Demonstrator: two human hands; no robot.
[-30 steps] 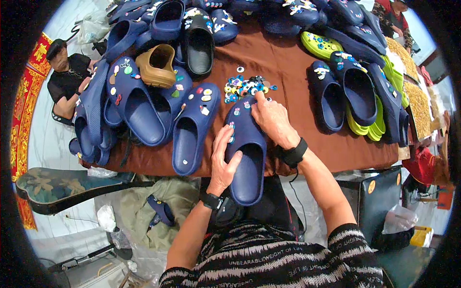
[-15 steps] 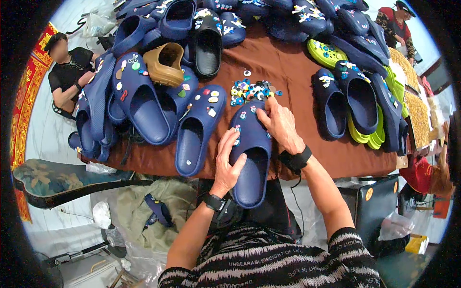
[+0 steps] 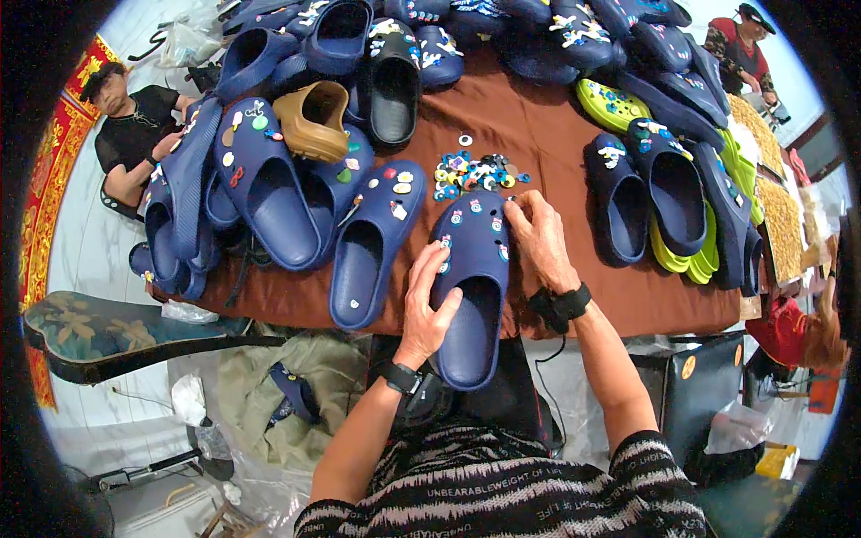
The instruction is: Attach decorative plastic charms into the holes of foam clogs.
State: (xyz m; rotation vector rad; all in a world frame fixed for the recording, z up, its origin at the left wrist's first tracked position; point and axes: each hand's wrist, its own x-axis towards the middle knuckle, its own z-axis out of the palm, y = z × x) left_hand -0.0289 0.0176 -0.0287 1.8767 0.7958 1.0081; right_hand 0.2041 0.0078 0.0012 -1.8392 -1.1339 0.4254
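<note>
A navy blue clog [image 3: 471, 260] lies at the table's near edge, toe pointing away and heel overhanging toward me. Several small shoe charms with pink and white swirls sit in holes on its upper; other holes on the right are bare. My left hand [image 3: 423, 305] grips the clog's left side, thumb on the rim of its opening. Beside the toe's right edge, my right hand [image 3: 541, 238] has thumb and forefinger pinched together; anything between them is too small to make out. Just beyond the toe is a pile of eye-like charms [image 3: 471, 172], with one loose white ring-shaped charm [image 3: 465, 141] behind it.
Left of me lie a decorated navy clog [image 3: 372, 242], a brown clog [image 3: 314, 121] and a black clog [image 3: 393, 85]. Navy clogs [image 3: 619, 197] and lime green clogs [image 3: 613, 103] fill the right. The table has a brown cloth [image 3: 538, 117]. Two people are across it.
My right hand has moved off the top of the clog's toe to the right, uncovering bare holes. My left hand keeps its grip on the clog.
</note>
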